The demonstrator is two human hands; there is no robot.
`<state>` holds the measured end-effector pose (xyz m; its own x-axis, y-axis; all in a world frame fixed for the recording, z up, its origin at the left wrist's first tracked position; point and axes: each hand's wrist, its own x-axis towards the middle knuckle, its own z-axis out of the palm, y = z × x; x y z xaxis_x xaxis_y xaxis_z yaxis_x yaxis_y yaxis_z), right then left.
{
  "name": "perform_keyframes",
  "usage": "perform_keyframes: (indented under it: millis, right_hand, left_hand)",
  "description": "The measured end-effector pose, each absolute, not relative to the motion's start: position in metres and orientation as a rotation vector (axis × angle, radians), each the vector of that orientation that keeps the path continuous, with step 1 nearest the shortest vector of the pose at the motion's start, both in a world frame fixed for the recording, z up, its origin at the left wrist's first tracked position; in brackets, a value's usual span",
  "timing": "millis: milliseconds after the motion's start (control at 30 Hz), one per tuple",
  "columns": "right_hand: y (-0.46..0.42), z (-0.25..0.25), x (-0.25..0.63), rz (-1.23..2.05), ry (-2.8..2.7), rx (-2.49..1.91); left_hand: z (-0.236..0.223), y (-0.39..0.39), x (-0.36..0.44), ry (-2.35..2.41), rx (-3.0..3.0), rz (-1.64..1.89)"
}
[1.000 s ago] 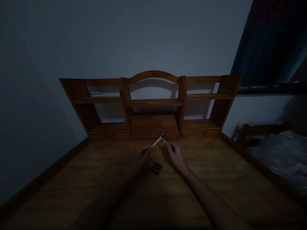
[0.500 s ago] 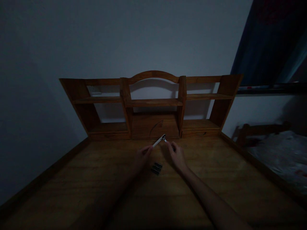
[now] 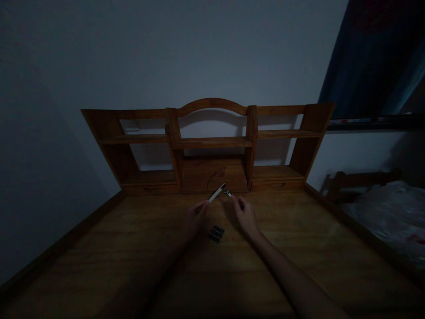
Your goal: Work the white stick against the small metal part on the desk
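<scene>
My left hand point(image 3: 196, 217) is closed on the lower end of a slim white stick with a dark tip point(image 3: 217, 193), which slants up to the right. In my right hand point(image 3: 245, 213), thumb and fingers pinch a small silver piece with a dark, crosswise end point(image 3: 228, 193); its exact kind is too small and dim to make out. A narrow gap separates this piece from the stick's tip. On the desktop below and between my hands lie several small dark oblong pieces point(image 3: 217, 233), side by side.
The wooden desk point(image 3: 299, 230) has raised side edges. A wooden shelf unit point(image 3: 212, 142) stands along its back, against a pale wall. At the right are a dark curtain point(image 3: 361, 66) and a whitish plastic-like bundle point(image 3: 395, 217). The light is dim.
The white stick has moved slightly left with my left hand, and its tip has come apart from the small silver piece. My right hand has barely moved.
</scene>
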<state>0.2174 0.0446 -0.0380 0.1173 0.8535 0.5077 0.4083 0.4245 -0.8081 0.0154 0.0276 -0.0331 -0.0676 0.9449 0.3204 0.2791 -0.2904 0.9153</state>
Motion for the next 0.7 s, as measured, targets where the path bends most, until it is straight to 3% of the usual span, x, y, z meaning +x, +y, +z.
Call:
perform_keyframes:
  millis: [700]
  right_hand:
    - [0.0444,-0.0391,0.2171,0.473,-1.528,-1.178]
  left_hand:
    - [-0.0354,0.0285,0.0157,1.347,1.640,1.415]
